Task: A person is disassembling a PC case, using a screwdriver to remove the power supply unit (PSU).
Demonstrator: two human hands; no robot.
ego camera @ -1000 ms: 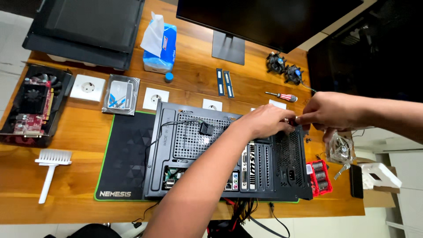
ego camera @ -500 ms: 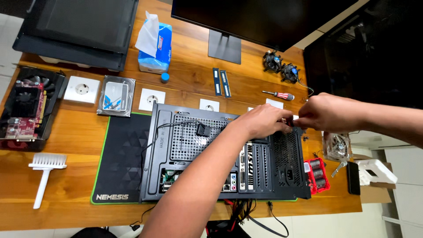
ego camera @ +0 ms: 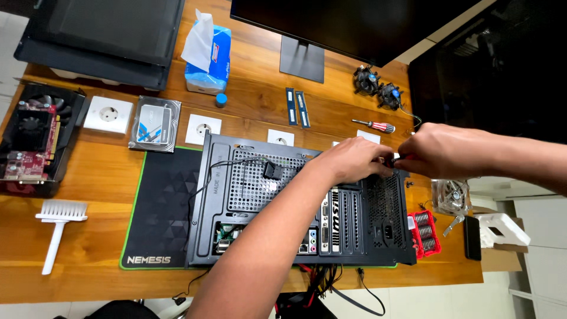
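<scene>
Both hands, left (ego camera: 354, 160) and right (ego camera: 440, 150), are pinching narrowly at the perforated black metal case (ego camera: 295, 201) lying on the mat (ego camera: 159, 218) near the desk's (ego camera: 118, 283) front edge; what they are pinching is hidden.

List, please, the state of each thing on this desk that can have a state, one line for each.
Computer case: lying flat on the mat, rear ports facing the camera.
Left hand: on the case's far right corner, fingers curled.
Right hand: meeting the left hand there; what it grips is hidden.
Monitor: screen dark.
Tissue pack: open, one tissue sticking up.
Screwdriver: lying unused.
Red screw box: open.
</scene>
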